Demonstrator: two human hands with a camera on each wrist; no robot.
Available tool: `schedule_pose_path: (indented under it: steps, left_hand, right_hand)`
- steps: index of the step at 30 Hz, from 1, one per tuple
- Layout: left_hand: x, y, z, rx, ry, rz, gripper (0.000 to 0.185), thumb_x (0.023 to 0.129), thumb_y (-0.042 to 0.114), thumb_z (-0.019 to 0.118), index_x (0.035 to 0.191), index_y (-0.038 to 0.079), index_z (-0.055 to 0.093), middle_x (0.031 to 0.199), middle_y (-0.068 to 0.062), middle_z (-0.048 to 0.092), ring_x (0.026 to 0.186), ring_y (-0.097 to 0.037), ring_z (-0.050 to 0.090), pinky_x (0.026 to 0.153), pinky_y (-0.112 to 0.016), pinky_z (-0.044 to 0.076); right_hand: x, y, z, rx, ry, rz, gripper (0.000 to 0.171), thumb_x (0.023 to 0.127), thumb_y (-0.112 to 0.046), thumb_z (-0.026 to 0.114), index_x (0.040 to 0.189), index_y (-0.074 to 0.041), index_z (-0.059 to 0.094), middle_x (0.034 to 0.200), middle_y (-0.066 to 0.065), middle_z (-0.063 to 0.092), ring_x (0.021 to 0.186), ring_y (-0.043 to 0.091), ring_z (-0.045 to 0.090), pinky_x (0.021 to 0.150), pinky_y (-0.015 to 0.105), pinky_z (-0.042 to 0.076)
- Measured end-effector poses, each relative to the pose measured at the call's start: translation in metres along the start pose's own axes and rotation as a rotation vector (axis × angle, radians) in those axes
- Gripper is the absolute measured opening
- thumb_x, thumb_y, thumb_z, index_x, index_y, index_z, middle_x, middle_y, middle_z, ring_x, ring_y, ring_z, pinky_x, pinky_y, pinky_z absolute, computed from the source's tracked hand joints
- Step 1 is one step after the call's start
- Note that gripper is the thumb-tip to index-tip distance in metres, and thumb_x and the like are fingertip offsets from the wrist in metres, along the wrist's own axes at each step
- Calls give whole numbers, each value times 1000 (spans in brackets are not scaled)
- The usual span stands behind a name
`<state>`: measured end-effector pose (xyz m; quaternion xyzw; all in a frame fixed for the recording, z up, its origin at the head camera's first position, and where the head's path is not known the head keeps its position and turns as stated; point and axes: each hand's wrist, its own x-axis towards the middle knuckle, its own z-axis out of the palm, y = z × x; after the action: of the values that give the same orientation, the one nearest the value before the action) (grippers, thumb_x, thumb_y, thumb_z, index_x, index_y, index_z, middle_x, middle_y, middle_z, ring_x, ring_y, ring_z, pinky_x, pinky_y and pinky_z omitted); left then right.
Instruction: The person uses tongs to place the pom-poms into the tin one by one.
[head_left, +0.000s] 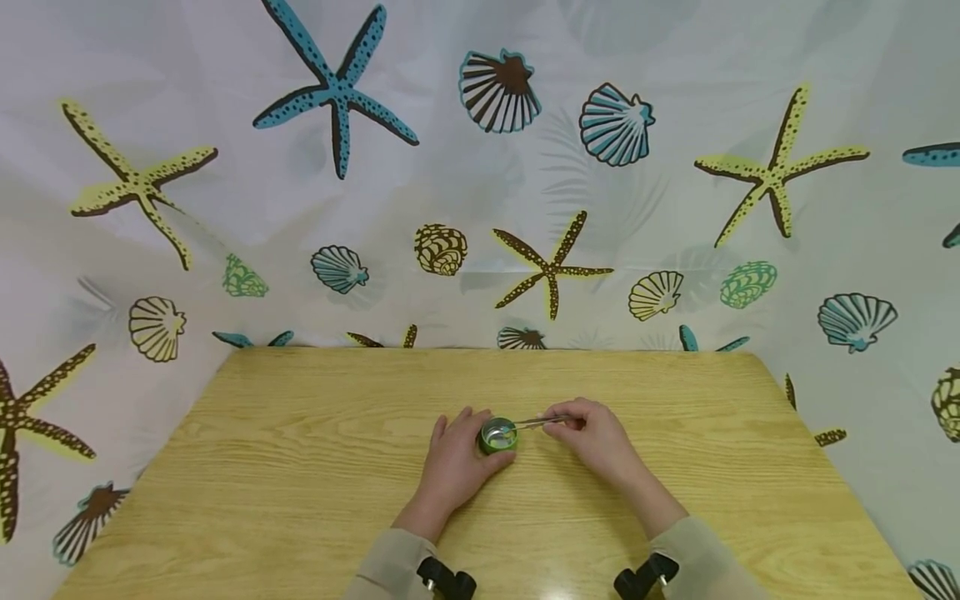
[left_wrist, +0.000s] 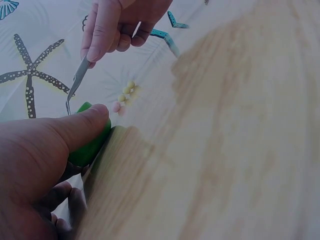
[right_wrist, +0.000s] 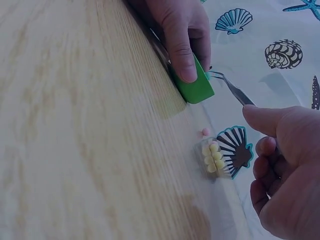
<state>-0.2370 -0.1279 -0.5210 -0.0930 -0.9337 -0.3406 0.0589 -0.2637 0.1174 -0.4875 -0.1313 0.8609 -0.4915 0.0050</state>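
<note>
Clearly, your left hand (head_left: 456,462) curled round the green pot (head_left: 498,436), thumb pressed against its near wall and fingers wrapped behind, so the pot sat pinned on the table (head_left: 300,467) inside that grip. Your right hand (head_left: 596,437) pinched the tweezers (head_left: 536,422) between thumb and forefinger near their rear end, with the tips reaching over the pot's rim just beyond your left thumb. Whether the tips were squeezed on anything I could not tell; the wrist views were too dim and the head view too small.

A loose cluster of small beads (right_wrist: 214,156), yellowish with a pink one (right_wrist: 205,132) at its edge, lay on the table just beside the pot, between it and your right hand.

The risks, as I judged them:
- You held the tweezers far back, so the tips had little control. A small wobble could have flicked a bead off the table or dropped it outside the rim.
- The beads were round and lay free. A sideways nudge from the tips or from your right knuckles would likely have scattered them.
- Your left thumb pressed on one side of a light pot. Too much push could have tipped it or slid it into the beads.
</note>
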Motion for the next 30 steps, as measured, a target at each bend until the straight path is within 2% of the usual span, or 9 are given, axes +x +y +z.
schedule_pose_path:
  steps: [6,12,19,24,30]
  left_hand:
    - [-1,0,-1,-4,3,0,73,95,40,90,151,1,64,154,-19,63,156,-41,45,134,-63,13]
    - [-2,0,-1,-6,2,-7,72,95,39,91,151,2,64,154,-19,63,157,-40,45,135,-62,13]
    - [-3,0,0,-2,10,-5,73,94,38,91,150,1,64,154,-19,63,156,-40,45,135,-62,13]
    - [-3,-1,1,-4,13,4,72,94,38,92,150,1,65,154,-19,64,155,-41,46,134,-62,13]
    - [-1,0,1,-11,13,5,72,94,38,92,150,1,65,154,-18,64,156,-40,45,135,-61,12]
  right_hand:
    - [1,-1,-1,-17,11,8,11,103,-18,82,113,-16,86,85,0,59,78,19,50,68,31,41]
    - [2,4,-6,8,67,38,14,103,-20,82,116,-15,86,97,0,68,83,20,53,70,32,45]
    - [1,14,-10,62,116,88,18,105,-21,80,120,-11,84,90,4,61,80,21,49,68,32,42]
    - [4,24,-16,24,157,123,17,105,-20,80,119,-10,84,88,3,60,80,20,49,68,32,41]
    - [7,32,-21,-21,144,138,20,105,-21,80,120,-9,84,90,4,61,80,21,50,68,31,41]
